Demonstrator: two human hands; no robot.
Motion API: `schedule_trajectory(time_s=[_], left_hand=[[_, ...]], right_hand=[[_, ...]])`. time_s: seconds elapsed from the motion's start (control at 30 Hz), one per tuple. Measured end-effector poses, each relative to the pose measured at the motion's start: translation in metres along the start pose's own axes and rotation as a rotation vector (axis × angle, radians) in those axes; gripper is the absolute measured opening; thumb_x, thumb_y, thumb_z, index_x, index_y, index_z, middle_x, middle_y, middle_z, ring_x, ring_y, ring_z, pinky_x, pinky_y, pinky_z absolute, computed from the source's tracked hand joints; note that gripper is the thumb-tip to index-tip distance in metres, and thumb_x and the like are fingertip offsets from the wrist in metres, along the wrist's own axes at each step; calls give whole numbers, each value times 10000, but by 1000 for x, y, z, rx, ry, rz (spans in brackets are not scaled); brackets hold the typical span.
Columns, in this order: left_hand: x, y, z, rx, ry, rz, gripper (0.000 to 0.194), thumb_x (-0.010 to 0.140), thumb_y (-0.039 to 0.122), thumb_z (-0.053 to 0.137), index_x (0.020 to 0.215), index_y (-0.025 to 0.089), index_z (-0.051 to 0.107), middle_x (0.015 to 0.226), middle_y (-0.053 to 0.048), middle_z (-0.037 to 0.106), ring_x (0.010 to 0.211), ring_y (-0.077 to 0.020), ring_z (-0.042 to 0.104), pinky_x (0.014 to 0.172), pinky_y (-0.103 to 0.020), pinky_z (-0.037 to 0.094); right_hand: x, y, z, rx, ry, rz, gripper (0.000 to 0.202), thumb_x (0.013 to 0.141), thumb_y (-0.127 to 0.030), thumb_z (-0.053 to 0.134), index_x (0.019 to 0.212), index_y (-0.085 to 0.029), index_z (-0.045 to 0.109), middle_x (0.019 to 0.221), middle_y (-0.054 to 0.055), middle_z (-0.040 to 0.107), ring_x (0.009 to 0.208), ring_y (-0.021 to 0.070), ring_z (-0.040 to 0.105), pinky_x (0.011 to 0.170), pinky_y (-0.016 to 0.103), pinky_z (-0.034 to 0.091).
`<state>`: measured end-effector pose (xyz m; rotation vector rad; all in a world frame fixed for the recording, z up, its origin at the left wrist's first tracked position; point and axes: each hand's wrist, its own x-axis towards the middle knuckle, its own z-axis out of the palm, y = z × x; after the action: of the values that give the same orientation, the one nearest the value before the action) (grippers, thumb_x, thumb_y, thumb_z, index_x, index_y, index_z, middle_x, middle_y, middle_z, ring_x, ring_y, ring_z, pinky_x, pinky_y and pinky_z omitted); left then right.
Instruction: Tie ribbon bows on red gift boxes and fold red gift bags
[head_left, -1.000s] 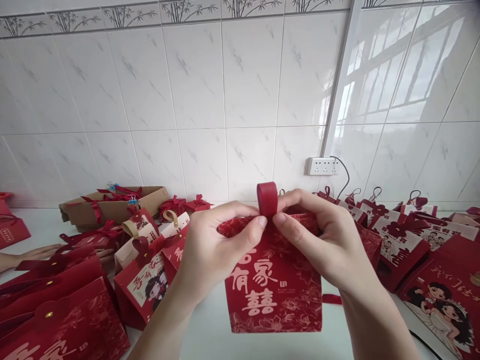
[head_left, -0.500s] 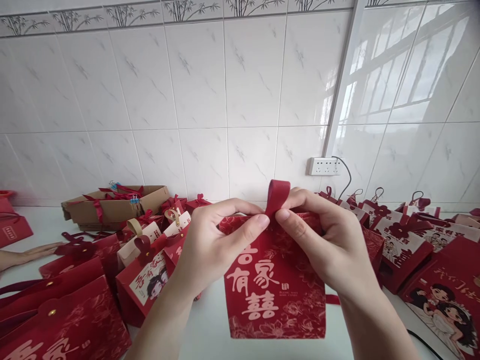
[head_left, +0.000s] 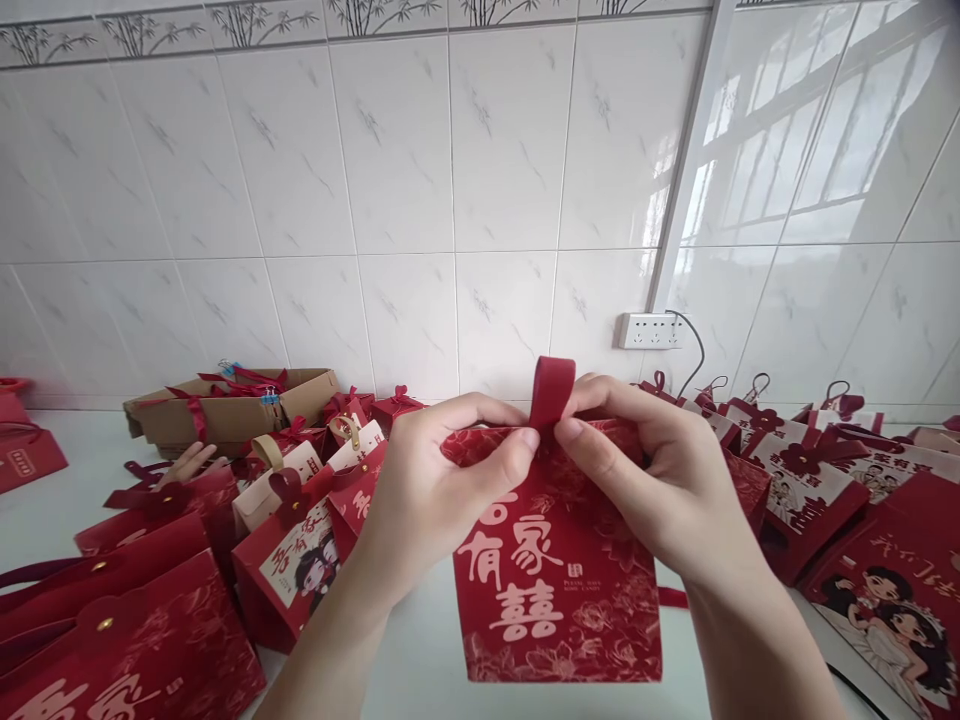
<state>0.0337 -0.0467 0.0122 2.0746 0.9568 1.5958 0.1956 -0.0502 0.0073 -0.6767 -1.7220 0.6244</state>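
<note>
"Well, where's the red gift box (head_left: 564, 565)?"
"Below the wall socket (head_left: 651, 331) and somewhat left of it."
"And the fingers?"
"Left hand (head_left: 442, 495) and right hand (head_left: 660, 475) both pinch its top edge, thumbs in front, either side of the ribbon loop (head_left: 553, 388)."
"Cardboard tray (head_left: 244, 425)?"
"Farther left of the socket."

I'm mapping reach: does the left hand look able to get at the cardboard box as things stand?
Probably not: the left hand holds the top of a red double-happiness gift box, and cream gift boxes stand between that hand and the cardboard box.
</note>
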Motion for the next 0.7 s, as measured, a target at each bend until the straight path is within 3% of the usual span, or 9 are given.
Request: schedule_trajectory(time_s=[0.23, 0.47, 0.7], left_hand=[[-2, 0, 0, 52, 2, 8, 70, 780, 199, 630, 739, 205, 686, 708, 32, 687, 679, -101, 631, 610, -142, 507], [-2, -3, -1, 116, 22, 104, 115, 811, 185, 595, 712, 206, 649, 661, 66, 655, 599, -62, 589, 538, -108, 476], [-3, -7, 3, 94, 58, 162, 85, 800, 164, 626, 805, 241, 664, 767, 84, 695, 712, -52, 641, 640, -82, 511]], right_hand=[[1, -4, -2, 25, -51, 40, 35, 853, -210, 586, 822, -204, 603, 654, -24, 612, 506, 77, 541, 427, 162, 434], [1, 0, 1, -55, 67, 14, 70, 828, -259, 629, 825, -191, 616, 553, -41, 541, 447, 73, 495, 375, 163, 373], [1, 0, 0, 2, 20, 11, 51, 852, -223, 588, 825, -194, 620, 591, -34, 574, 483, 71, 512, 411, 155, 398]])
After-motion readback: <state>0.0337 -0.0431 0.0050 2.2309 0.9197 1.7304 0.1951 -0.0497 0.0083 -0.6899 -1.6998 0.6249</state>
